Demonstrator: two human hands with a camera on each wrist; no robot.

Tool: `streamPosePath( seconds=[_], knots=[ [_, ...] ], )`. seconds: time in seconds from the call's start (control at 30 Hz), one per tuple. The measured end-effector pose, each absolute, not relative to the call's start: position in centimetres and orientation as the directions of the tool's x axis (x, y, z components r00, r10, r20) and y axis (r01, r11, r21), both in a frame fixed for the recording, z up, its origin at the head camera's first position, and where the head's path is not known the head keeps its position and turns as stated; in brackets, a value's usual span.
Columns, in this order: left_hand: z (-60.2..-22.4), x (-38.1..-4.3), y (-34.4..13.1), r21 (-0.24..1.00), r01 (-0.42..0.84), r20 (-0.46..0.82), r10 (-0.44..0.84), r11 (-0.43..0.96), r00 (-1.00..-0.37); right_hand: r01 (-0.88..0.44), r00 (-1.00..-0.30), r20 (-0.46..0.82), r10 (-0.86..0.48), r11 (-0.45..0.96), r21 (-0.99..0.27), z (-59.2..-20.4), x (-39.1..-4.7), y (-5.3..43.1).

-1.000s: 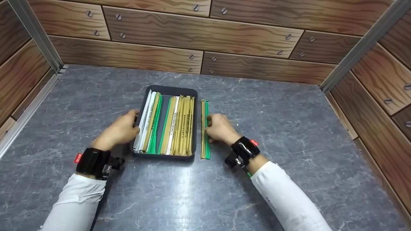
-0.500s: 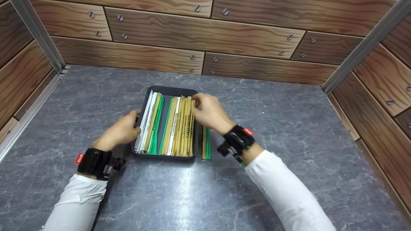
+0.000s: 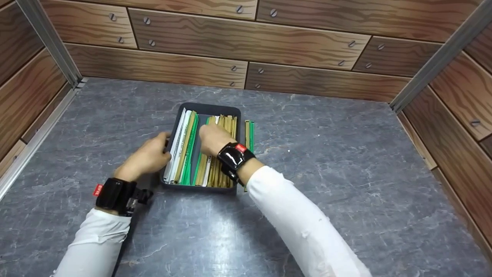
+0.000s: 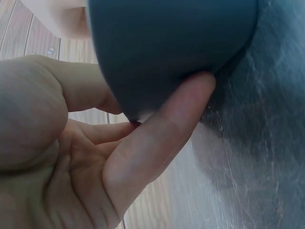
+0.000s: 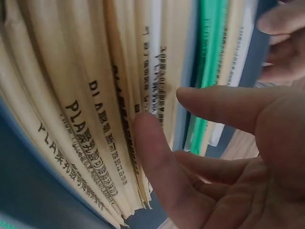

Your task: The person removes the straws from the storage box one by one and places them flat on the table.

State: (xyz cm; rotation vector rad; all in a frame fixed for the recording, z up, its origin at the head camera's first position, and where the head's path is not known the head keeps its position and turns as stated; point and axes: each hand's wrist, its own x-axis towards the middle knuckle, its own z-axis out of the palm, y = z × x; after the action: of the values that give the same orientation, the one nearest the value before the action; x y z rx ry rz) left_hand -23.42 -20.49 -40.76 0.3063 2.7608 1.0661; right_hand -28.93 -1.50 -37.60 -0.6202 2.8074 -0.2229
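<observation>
A dark grey tray point(image 3: 198, 188) holds long, slim paper packets standing on edge, like wrapped straws. White packets point(image 3: 177, 144) and green packets point(image 3: 189, 154) fill its left part. Brown packets point(image 5: 90, 95) with "PLA" print crowd the right part, and a gap divides the groups. My left hand point(image 3: 146, 157) grips the tray's left wall, thumb and fingers on its sides. Over the brown packets near the gap hovers my right hand point(image 3: 215, 139). In the right wrist view its thumb and index finger stand apart beside the packets; whether they touch is unclear.
A brown and a green packet point(image 3: 252, 132) lie on the marbled tabletop point(image 3: 346, 154) just right of the tray, partly covered by the right wrist. Wood-patterned panels point(image 3: 192, 65) rise at the back and both sides.
My right hand has left the green and brown packets beside the tray, passed over the tray's right edge and moved left to the gap. My left hand stays on the tray.
</observation>
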Motion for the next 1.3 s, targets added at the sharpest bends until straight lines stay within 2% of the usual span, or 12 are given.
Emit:
streamPosePath(
  seconds=[0.17, 0.47, 0.67, 0.87, 1.03, 1.17, 1.3],
  knots=[
    [-40.6, -23.4, -20.4, 0.679, 0.127, -0.089, 0.252, 0.723, -0.964, -0.390, -0.880, -0.225, -0.419, 0.906, -0.162, -38.0, -29.0, -2.0],
    [-40.6, -23.3, -20.3, 0.686, 0.092, -0.128, 0.243, 0.722, -0.961, -0.332, -0.894, -0.248, -0.373, 0.924, -0.191, -38.3, -28.9, -2.4],
    [-40.4, -23.5, -20.3, 0.676, 0.092, -0.129, 0.240, 0.731, -0.962, -0.291, -0.908, -0.217, -0.358, 0.912, -0.290, -38.5, -29.4, -2.1],
    [-40.6, -23.4, -20.4, 0.674, 0.103, -0.113, 0.240, 0.731, -0.964, -0.206, -0.908, -0.246, -0.338, 0.873, -0.441, -37.8, -29.9, -1.3],
    [-40.8, -23.4, -20.5, 0.680, 0.132, -0.078, 0.250, 0.721, -0.965, -0.111, -0.919, -0.219, -0.328, 0.748, -0.654, -35.8, -29.3, 0.4],
    [-40.8, -23.4, -20.5, 0.677, 0.139, -0.076, 0.256, 0.723, -0.964, -0.042, -0.931, -0.160, -0.330, 0.528, -0.848, -34.3, -28.6, 2.7],
    [-40.7, -23.4, -20.5, 0.675, 0.130, -0.087, 0.253, 0.726, -0.964, -0.009, -0.955, -0.099, -0.281, 0.359, -0.933, -33.4, -28.2, 5.9]
  ],
)
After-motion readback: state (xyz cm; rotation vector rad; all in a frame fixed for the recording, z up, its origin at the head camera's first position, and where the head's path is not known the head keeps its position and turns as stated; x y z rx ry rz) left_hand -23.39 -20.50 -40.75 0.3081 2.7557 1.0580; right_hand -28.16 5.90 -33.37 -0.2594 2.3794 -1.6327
